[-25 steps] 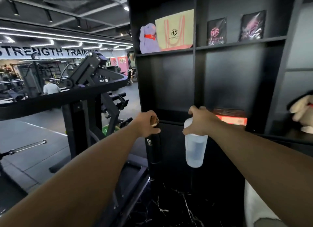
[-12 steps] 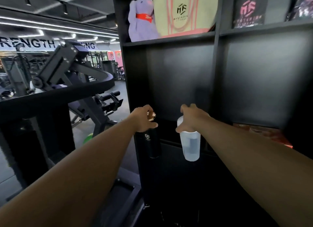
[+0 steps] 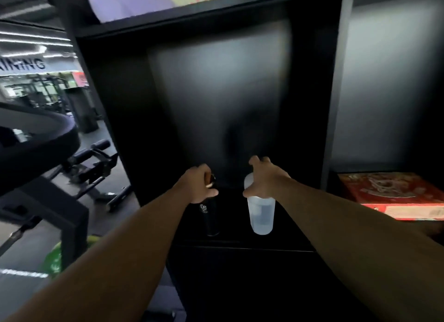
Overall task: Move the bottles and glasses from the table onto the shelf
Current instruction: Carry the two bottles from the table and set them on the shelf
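Gripping caps from above: left hand [image 3: 200, 186] clasps black bottle [image 3: 210, 217], right hand [image 3: 265, 180] clear shaker [image 3: 262, 213]; both hang upright below fingers, over shelf [image 3: 240, 246].

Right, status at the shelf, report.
Left hand gripping black bottle by its top. Right hand on clear cup, fingers spreading. Both at shelf level, side by side. Nothing blocking; red box in next bay.

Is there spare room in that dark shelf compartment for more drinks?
Yes. The black bottle and clear cup stand near the front edge, held by the left hand and right hand. Bare shelf lies behind them and on either side. The red box fills the next compartment.
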Demonstrator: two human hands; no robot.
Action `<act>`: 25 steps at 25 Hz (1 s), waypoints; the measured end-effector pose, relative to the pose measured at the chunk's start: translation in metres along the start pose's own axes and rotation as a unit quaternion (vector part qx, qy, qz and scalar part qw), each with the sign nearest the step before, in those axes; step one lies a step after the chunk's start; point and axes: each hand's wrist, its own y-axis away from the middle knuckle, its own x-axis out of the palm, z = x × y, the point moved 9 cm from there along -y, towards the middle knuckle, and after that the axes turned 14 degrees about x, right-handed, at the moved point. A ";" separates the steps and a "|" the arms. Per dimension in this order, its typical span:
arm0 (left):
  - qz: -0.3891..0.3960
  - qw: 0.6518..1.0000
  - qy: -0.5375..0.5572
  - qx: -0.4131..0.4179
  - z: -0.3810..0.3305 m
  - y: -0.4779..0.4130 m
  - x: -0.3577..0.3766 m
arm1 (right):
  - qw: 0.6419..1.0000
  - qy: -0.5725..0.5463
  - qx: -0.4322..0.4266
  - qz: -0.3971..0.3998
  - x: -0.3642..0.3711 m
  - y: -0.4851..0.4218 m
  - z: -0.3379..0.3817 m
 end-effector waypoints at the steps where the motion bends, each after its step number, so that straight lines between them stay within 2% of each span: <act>1: 0.007 1.000 0.002 0.005 0.011 -0.017 0.007 | 1.000 -0.002 0.013 -0.002 0.004 -0.016 0.002; 8: 0.051 0.998 0.006 0.036 0.060 -0.100 0.054 | 0.998 0.006 0.063 0.013 0.037 -0.103 0.002; 16: 0.035 0.999 0.027 0.010 0.090 -0.137 0.069 | 0.994 0.018 0.097 0.039 0.065 -0.147 -0.020; 20: 0.066 0.998 -0.023 -0.003 0.089 -0.136 0.071 | 0.990 0.076 0.107 0.051 0.067 -0.150 -0.019; 22: 0.045 0.997 -0.068 0.010 0.080 -0.137 0.057 | 0.987 0.108 0.111 0.036 0.061 -0.145 -0.015; 25: 0.001 0.995 -0.089 0.046 0.057 -0.141 0.027 | 0.989 0.112 0.090 -0.034 0.034 -0.134 -0.005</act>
